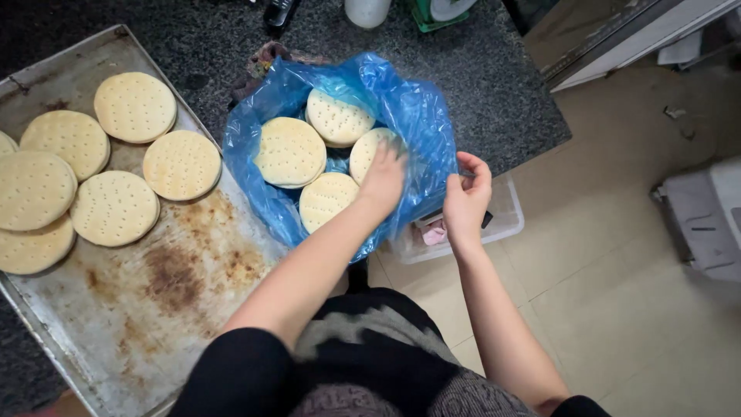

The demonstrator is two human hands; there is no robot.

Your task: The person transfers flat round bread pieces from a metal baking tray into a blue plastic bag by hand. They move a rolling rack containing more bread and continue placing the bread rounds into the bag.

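Observation:
A blue plastic bag (421,116) lies open on the dark counter and holds several round, pale, dotted flatbreads (289,150). My left hand (384,176) is inside the bag, its fingers resting on one flatbread (364,150) at the bag's right side. My right hand (466,197) pinches the bag's right edge from outside. A worn metal baking tray (162,293) at the left carries several more of the same flatbreads (114,207) in its upper left part.
The dark speckled counter (502,85) ends at right above a tiled floor. A clear plastic box (505,220) sits below the counter edge. Bottles and containers (367,11) stand at the back. A grey appliance (706,216) is at far right.

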